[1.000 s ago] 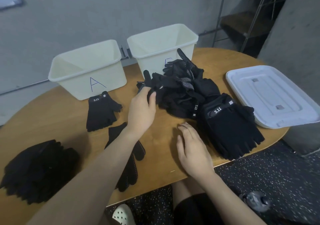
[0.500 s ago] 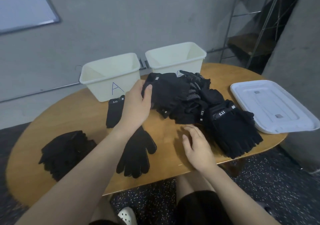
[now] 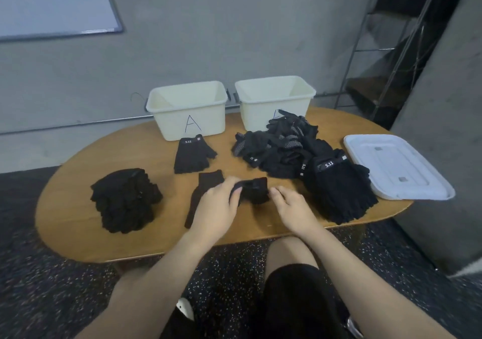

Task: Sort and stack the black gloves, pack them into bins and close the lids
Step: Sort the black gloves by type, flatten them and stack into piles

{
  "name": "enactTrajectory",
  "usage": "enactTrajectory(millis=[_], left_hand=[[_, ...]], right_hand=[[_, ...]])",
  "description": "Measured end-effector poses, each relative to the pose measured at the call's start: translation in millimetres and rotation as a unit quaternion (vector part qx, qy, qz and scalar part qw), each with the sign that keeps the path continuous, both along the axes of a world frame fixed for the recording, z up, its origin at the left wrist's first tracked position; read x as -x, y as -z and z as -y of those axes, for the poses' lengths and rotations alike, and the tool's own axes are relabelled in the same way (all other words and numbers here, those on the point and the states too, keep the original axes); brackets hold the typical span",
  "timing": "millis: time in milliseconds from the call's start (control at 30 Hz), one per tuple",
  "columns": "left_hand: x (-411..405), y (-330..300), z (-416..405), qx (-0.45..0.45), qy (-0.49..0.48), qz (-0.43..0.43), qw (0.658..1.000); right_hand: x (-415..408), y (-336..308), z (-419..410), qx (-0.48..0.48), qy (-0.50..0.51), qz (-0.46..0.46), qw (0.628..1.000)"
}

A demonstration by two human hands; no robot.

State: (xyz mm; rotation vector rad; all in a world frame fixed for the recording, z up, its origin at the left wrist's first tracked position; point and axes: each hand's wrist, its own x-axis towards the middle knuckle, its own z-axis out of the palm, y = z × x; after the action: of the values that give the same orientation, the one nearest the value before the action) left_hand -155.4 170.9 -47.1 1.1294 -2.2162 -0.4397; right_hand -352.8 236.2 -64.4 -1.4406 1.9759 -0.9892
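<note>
Both hands meet over the near middle of the table (image 3: 78, 218). The left hand (image 3: 216, 208) has its fingers (image 3: 236, 191) curled round one end of a bunched black glove (image 3: 254, 191); the right hand (image 3: 293, 208) touches the glove's other end with fingertips (image 3: 273, 191) lightly bent, though whether they pinch the cloth I cannot tell. Just left of the left fingers, partly under that hand, a long glove (image 3: 202, 195) lies flat. Well left of both hands sits a thick stack (image 3: 125, 200) of gloves. Right of the right fingers, close by, is a stack of fingerless gloves (image 3: 341, 190) with a white 5.11 label on top. Beyond the fingers, left of centre, a single fingerless glove (image 3: 193, 156) lies flat just before bin A (image 3: 187, 109). Beyond the fingers to the right, a loose heap (image 3: 279, 145) of mixed gloves, some with dotted palms, lies against the front of the second bin (image 3: 273, 98), hiding its letter. Both bins stand open at the far edge. A white lid (image 3: 391, 166) lies flat far right, past the fingerless stack.
</note>
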Motion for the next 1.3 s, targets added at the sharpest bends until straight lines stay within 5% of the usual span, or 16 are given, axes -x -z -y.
enactTrajectory(millis=[400,700,1300], left_hand=[[-7.2,76.8,-59.4,0.073,0.122,0.166,0.976],[8.4,59.1,-30.4,-0.012,0.155,0.239,0.959],[69.4,31.9,152.3,0.053,0.066,0.086,0.993]], right_hand=[[-11.3,21.8,-15.7,-0.038,-0.003,0.016,0.999],[-2.2,27.3,20.0,0.006,0.024,-0.035,0.999],[35.0,19.7,106.4,0.183,0.042,-0.114,0.975]])
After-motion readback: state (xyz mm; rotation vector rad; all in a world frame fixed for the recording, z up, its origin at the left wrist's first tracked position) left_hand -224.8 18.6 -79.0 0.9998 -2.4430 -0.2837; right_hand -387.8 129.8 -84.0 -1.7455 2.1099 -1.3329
